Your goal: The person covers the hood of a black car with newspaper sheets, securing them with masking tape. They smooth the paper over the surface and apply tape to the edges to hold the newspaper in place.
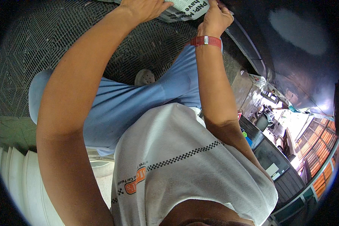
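At the top edge a printed newspaper sheet [182, 10] stretches between my hands, partly cut off by the picture's rim. My left hand [147, 9] has its fingers on the sheet's left part, gripping it near the edge. My right hand [216, 18], with a red strap on its wrist, pinches the right end of the paper. Just beyond that hand curves the dark, glossy panel of a vehicle [290, 49]. Some fingertips of both hands lie outside the picture or behind the paper.
A ridged dark mat [34, 64] covers the floor ahead. My blue trouser legs [139, 103] are bent, and a light perforated shoe [144, 77] shows between them. White plastic ware [20, 169] stands at lower left. A dark cabinet [271, 158] and orange slatted shutter [318, 143] lie right.
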